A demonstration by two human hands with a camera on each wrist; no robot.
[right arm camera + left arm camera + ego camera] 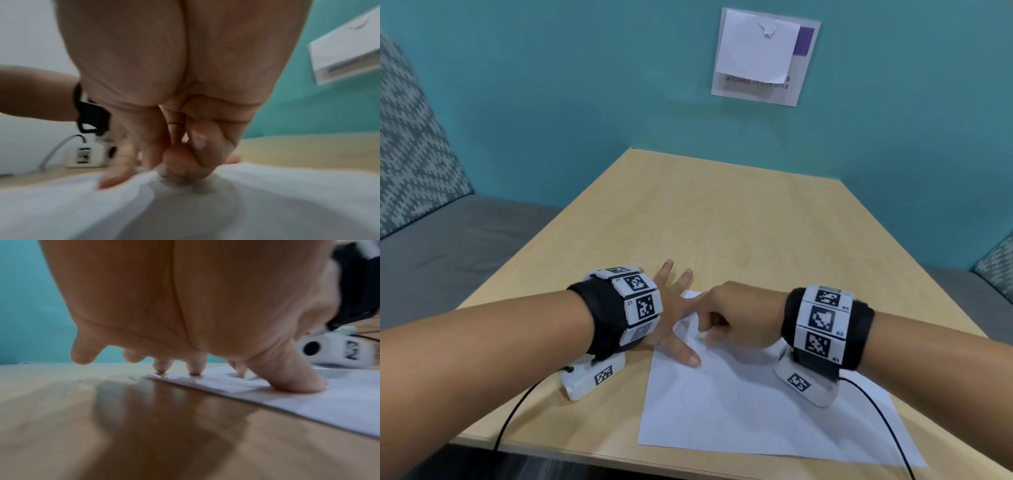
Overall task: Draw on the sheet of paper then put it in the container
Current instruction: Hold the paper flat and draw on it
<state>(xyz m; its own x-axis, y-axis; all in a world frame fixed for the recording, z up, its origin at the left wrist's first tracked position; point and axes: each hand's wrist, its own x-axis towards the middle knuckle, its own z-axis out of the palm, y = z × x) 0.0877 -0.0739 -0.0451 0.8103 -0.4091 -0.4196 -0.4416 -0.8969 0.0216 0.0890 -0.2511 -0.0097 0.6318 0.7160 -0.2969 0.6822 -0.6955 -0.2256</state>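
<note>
A white sheet of paper lies flat near the front edge of the wooden table, with a faint drawn circle on it. My left hand is spread flat at the sheet's far left corner; its thumb and fingertips press the paper down. My right hand is curled over the far part of the sheet and pinches a small white object whose tip touches the paper. In the right wrist view the object is mostly hidden by the fingers.
A clear plastic holder with a white sheet in it hangs on the teal wall behind the table; it also shows as the holder in the right wrist view. Grey bench seats flank the table. Black cables trail from both wrists.
</note>
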